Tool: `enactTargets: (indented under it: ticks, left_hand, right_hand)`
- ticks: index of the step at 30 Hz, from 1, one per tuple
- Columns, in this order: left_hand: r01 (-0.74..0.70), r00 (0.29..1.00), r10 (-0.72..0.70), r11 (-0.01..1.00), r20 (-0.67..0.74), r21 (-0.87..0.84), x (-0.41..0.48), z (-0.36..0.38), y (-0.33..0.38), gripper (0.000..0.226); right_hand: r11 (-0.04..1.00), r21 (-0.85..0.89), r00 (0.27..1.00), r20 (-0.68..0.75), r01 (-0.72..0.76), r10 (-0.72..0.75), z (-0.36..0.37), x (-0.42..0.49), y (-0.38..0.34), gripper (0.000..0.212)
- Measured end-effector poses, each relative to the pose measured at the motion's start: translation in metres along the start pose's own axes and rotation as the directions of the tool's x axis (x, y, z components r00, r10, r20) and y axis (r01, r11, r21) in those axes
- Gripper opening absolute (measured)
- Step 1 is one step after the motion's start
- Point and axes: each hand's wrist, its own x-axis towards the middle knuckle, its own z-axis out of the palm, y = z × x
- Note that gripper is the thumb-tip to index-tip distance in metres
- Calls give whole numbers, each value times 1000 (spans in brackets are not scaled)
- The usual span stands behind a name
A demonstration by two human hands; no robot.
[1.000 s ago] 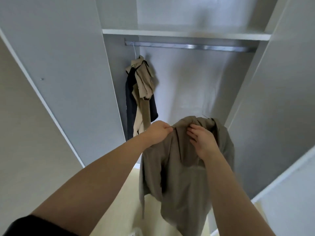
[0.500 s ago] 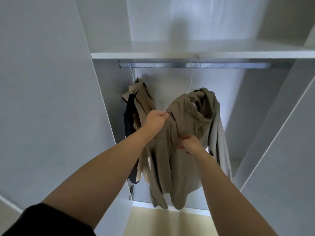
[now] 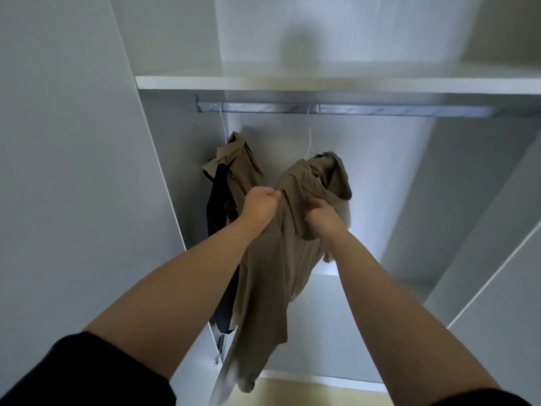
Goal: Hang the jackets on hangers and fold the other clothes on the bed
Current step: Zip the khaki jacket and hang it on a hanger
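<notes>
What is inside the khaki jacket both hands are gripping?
A white hanger: its hook rises from the collar to the rail. Its shoulders are covered by the jacket, which the left hand and right hand grip.

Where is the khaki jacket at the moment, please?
In the head view, the jacket hangs on a hanger from the rail, right of the other hung clothes; left hand and right hand grip it.

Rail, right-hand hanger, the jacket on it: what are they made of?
Rail: looks like metal, brushed silver, with streaky reflections.
Hanger: thin white hook, likely plastic or coated wire; can't tell which.
Jacket: soft matte khaki cloth, drapes and creases; fibre unclear.
</notes>
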Motion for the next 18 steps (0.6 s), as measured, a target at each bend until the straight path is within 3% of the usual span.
enactTargets:
  ticks: [5, 9, 15, 18]
  left_hand:
    - [64, 996, -65, 998, -67, -10, 46, -11, 2, 25]
    - [82, 990, -80, 997, -118, 9, 79, -11, 0, 19]
    - [64, 981, -56, 997, -188, 35, 120, -2, 4, 48]
    - [65, 981, -51, 995, -186, 70, 131, 8, -1, 51]
  right_hand:
    - [999, 19, 999, 11, -39, 39, 9, 22, -8, 48]
    - [992, 88, 996, -9, -89, 91, 13, 41, -13, 42]
    - [974, 214, 990, -105, -75, 99, 7, 70, -22, 36]
    - [971, 233, 982, -167, -51, 91, 3, 80, -27, 27]
